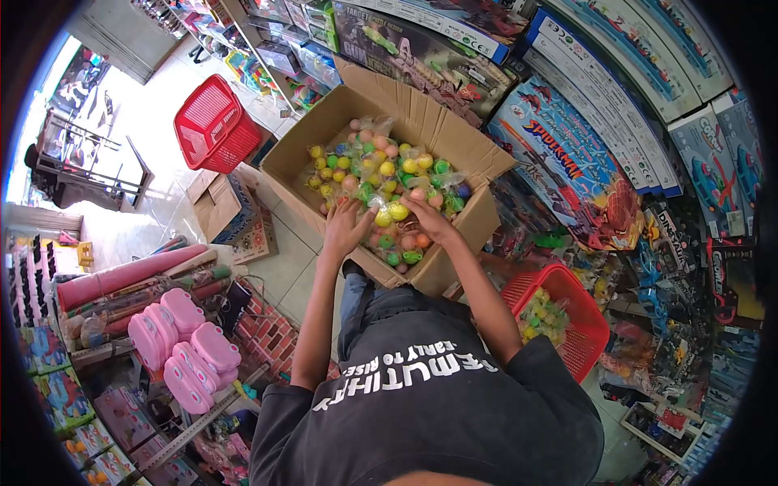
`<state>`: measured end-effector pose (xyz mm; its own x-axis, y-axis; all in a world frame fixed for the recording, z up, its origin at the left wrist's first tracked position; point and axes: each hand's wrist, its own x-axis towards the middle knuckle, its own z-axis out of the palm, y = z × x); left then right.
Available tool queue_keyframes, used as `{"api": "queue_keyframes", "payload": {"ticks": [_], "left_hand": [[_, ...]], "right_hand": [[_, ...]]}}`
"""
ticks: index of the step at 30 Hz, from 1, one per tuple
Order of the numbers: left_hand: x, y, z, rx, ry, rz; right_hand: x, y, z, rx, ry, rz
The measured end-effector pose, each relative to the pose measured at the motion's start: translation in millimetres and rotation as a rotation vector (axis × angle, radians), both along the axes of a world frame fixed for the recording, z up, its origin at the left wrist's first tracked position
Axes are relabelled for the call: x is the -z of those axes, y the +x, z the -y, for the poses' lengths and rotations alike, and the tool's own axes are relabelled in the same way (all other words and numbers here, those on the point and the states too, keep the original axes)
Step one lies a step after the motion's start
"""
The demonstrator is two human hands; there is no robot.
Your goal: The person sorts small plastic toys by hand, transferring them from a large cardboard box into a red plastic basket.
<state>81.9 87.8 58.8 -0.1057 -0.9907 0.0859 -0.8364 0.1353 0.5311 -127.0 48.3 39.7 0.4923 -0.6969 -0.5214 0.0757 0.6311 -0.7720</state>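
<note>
A large open cardboard box (284,154) holds many clear plastic bags of colourful balls, in yellow, green, orange and blue. My left hand (347,229) is over the near left part of the box, fingers spread, against the bagged balls. Opposite it, my right hand (428,219) touches the bags near the box's middle with its fingers bent. Between the two hands lies a bag of yellow balls (393,213); whether either hand grips it is hard to tell. A red basket (579,344) with more bagged balls stands beside my right side.
An empty-looking red basket (212,121) stands on the floor at the upper left, near small cartons (219,206). Boxed toys (567,154) are stacked along the right. Pink cases (194,356) and rolled material (130,279) lie at the left.
</note>
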Motion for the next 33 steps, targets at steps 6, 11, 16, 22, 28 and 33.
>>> {"api": "queue_keyframes", "payload": {"ticks": [6, 11, 16, 22, 28, 33], "left_hand": [[-7, -17, 2, 0.091, 0.222, -0.602], [-9, -14, -2, -0.009, 0.044, -0.498], [-1, 3, 2, -0.163, -0.087, -0.396], [-2, -4, 3, -0.268, -0.058, -0.411], [-1, -4, 0, -0.221, -0.139, -0.308], [-1, -4, -1, -0.244, -0.123, -0.386]], "right_hand": [[-5, 15, -11, -0.057, -0.030, 0.099], [21, 22, -8, -0.010, 0.024, 0.028], [58, 25, -6, -0.246, -0.445, -0.376], [62, 37, -25, -0.905, -0.889, -0.795], [36, 38, -27, -0.994, -0.873, -0.951], [48, 37, -33, -0.769, -0.914, -0.949]]}}
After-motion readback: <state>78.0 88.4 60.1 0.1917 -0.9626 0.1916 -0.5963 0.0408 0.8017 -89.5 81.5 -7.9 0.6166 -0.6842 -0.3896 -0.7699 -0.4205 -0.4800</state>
